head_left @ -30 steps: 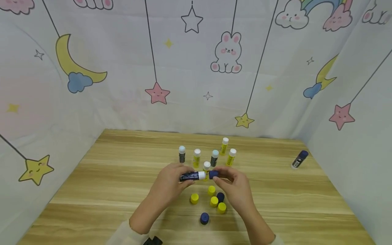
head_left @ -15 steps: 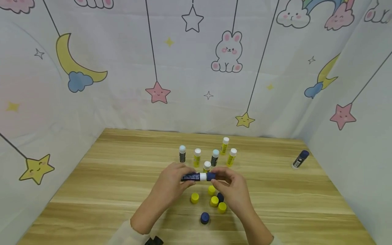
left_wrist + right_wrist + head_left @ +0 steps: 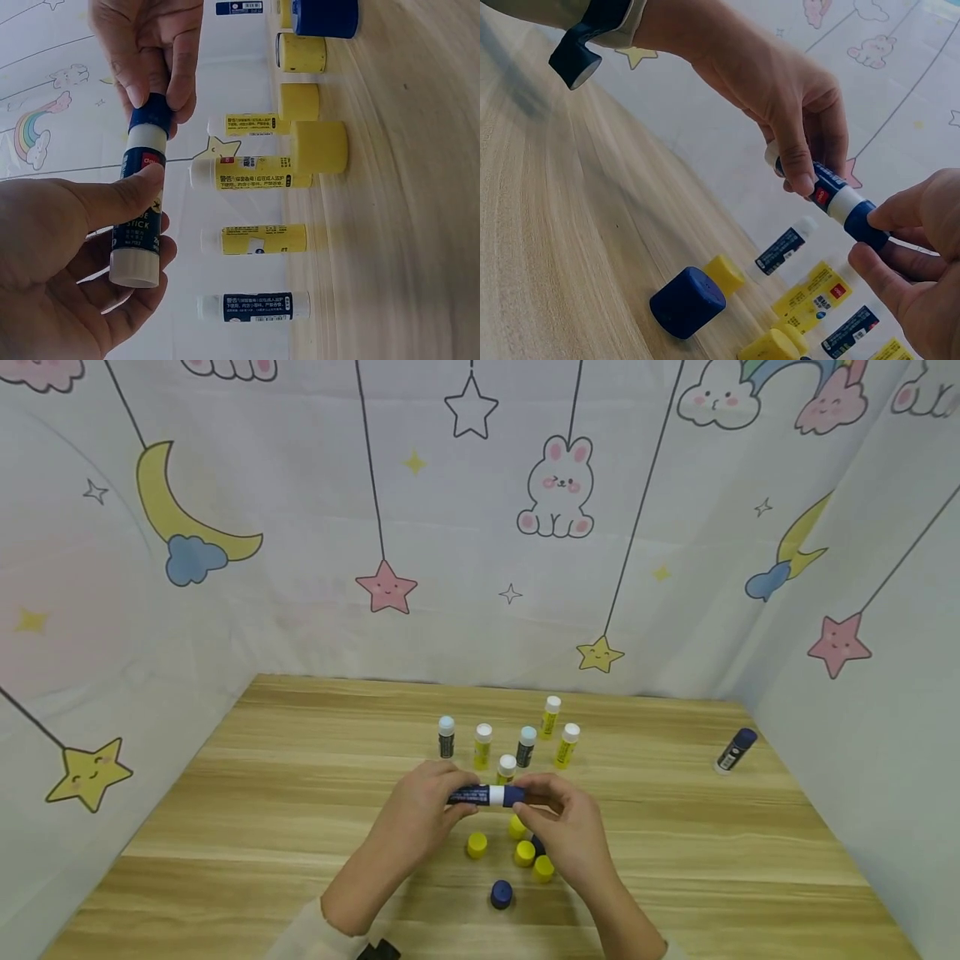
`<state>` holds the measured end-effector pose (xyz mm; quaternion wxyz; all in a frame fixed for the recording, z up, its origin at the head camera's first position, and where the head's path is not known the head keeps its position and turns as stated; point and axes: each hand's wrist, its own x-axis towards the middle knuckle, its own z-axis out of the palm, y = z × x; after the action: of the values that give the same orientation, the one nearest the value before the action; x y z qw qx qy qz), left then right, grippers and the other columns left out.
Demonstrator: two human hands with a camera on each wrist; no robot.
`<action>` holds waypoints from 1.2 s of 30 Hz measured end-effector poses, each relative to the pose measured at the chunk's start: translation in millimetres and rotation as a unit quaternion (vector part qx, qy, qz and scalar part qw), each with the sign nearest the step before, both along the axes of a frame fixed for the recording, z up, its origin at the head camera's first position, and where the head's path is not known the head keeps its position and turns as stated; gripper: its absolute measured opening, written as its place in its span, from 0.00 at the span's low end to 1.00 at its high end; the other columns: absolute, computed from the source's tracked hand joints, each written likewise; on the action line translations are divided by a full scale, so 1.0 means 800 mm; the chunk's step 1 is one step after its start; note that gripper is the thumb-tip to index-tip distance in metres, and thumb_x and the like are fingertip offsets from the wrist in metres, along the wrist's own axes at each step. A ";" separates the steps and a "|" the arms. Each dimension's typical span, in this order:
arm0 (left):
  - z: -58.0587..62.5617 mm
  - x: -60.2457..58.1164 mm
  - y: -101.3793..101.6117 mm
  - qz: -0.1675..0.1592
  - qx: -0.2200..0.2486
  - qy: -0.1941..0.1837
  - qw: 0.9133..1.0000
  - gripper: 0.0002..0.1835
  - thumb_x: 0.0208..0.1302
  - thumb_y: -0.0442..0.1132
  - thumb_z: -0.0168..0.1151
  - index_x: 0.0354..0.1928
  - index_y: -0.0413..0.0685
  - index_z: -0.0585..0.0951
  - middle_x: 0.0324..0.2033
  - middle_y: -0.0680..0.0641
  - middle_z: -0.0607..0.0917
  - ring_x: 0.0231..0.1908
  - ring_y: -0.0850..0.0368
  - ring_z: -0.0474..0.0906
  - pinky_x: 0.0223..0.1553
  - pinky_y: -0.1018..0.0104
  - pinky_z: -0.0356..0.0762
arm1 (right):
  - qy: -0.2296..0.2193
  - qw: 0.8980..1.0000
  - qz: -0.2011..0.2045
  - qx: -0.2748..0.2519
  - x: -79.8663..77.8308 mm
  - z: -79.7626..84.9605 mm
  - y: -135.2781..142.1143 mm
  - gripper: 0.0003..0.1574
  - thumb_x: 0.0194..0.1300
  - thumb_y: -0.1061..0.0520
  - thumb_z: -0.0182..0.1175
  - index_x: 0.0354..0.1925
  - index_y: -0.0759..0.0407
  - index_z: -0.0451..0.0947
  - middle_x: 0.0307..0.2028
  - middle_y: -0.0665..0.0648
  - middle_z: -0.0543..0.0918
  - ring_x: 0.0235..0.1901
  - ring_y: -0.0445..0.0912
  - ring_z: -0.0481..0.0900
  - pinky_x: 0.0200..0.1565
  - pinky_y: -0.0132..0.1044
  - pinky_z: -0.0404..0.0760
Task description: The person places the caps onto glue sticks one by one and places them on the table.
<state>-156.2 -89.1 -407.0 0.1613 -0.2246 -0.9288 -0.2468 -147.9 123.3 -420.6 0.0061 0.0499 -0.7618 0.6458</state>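
Observation:
My left hand grips a navy glue stick, held sideways above the table, with the thumb across its label. The fingertips of my right hand pinch a dark blue cap at the stick's right end. In the left wrist view, the cap sits against the white collar, and a band of white shows between cap and label. Just behind the hands stands a yellow glue stick with a white top, its lower part covered by the held stick.
Further uncapped sticks stand behind, including a yellow one and a navy one. Several yellow caps and a blue cap lie nearer. A capped navy glue stick stands far right. A patterned curtain surrounds the table.
A second ago a gap separated the cap from the stick's white end. My right hand has moved left, bringing the cap against it. Both hands have dipped slightly since.

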 end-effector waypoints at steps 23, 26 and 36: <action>0.006 0.003 0.007 -0.039 -0.077 0.025 0.996 0.10 0.58 0.37 0.76 0.42 0.49 0.86 0.36 0.52 0.90 0.35 0.59 0.85 0.38 0.65 0.85 | 0.003 1.000 0.010 -0.001 0.003 0.002 -0.007 0.14 0.62 0.66 0.70 0.47 0.60 0.85 0.47 0.55 0.86 0.48 0.49 0.84 0.52 0.34 0.84; 0.007 0.004 0.008 -0.041 -0.092 0.029 0.995 0.10 0.58 0.36 0.76 0.40 0.49 0.85 0.36 0.52 0.90 0.34 0.58 0.85 0.38 0.64 0.85 | 0.002 1.000 0.007 0.000 0.004 0.001 -0.007 0.14 0.62 0.66 0.70 0.47 0.60 0.85 0.47 0.55 0.86 0.48 0.49 0.84 0.51 0.34 0.84; 0.008 0.005 0.012 -0.041 -0.109 0.052 0.992 0.10 0.58 0.35 0.76 0.39 0.48 0.84 0.34 0.52 0.90 0.33 0.58 0.85 0.37 0.65 0.85 | -0.006 1.000 -0.006 0.008 0.005 0.001 -0.007 0.14 0.62 0.65 0.71 0.47 0.62 0.85 0.49 0.58 0.85 0.48 0.50 0.84 0.51 0.34 0.84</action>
<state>-151.9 -79.5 -400.7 0.1737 -0.2915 -0.9304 -0.1388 -144.0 117.6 -419.5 0.0049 0.0413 -0.7673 0.6400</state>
